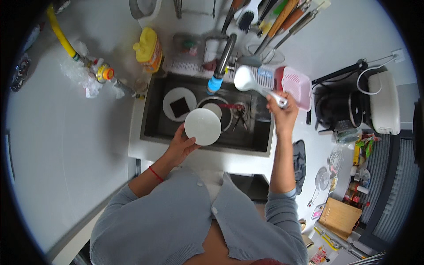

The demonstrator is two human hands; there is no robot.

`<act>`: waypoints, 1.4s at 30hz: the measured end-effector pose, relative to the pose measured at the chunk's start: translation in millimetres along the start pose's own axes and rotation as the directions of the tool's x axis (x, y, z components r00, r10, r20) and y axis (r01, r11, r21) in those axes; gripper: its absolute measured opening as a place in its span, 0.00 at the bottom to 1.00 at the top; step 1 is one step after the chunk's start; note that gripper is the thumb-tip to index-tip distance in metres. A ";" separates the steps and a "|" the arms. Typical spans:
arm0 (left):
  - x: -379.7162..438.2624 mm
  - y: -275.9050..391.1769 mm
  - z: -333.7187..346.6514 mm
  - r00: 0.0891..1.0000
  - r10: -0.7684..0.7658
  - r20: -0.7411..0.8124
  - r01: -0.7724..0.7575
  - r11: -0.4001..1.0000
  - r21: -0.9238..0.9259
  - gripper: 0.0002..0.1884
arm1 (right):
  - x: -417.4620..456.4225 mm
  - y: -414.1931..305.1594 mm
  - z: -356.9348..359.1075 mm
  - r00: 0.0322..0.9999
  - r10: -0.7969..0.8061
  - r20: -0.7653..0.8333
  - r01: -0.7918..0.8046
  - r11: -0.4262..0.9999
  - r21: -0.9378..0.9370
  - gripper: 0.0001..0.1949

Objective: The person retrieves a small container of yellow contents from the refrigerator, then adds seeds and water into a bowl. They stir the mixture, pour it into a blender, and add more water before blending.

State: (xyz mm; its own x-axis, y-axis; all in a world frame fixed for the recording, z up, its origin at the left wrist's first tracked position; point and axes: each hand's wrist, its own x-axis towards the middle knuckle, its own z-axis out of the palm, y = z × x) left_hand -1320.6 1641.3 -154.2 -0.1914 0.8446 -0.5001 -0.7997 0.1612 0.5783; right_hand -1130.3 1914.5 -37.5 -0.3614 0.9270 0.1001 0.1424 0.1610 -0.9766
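Note:
My left hand grips the rim of a white bowl above the front of a dark sink. In my right hand is the handle of a white ladle-like spoon, its head raised over the sink's back right part. A white plate with a dark square pad on it lies in the sink's left half. Partly hidden behind the bowl are a round metal-rimmed vessel and a smaller white dish. Something red-handled lies across that vessel.
A faucet with a blue nozzle reaches over the sink. Behind stand a yellow jug, a pink basket and hanging utensils. To the right are a black pot, a white appliance and a wooden cutting board.

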 end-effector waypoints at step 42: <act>59.4 46.0 -2.3 1.000 0.020 -0.022 -0.022 0.994 -0.109 0.36 | 176.8 -160.9 112.0 0.586 -0.772 -0.245 0.572 0.608 -0.550 0.04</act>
State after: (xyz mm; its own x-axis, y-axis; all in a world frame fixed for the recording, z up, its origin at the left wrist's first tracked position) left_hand -1370.1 1697.7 -158.8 -0.2197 0.8359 -0.5029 -0.8528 0.0859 0.5152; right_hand -1320.3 2014.6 116.0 -0.0963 0.5019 0.8596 0.3864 0.8147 -0.4324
